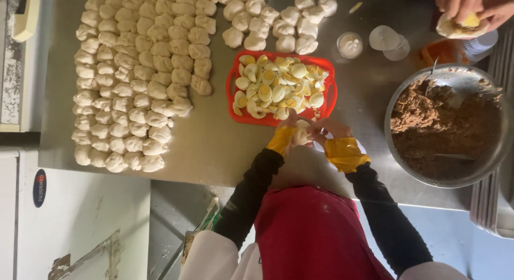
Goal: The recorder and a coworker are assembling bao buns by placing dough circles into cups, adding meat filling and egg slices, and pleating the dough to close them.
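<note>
step: likely splitting boiled egg piece (302,134) | left hand (287,134) and right hand (330,130) grips both pinch it, above tabletop (214,146) beside red basket (231,87) | next needs gentle, even pull

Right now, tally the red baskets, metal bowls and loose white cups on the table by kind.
red basket: 1
metal bowl: 1
white cups: 3
Total: 5
</note>
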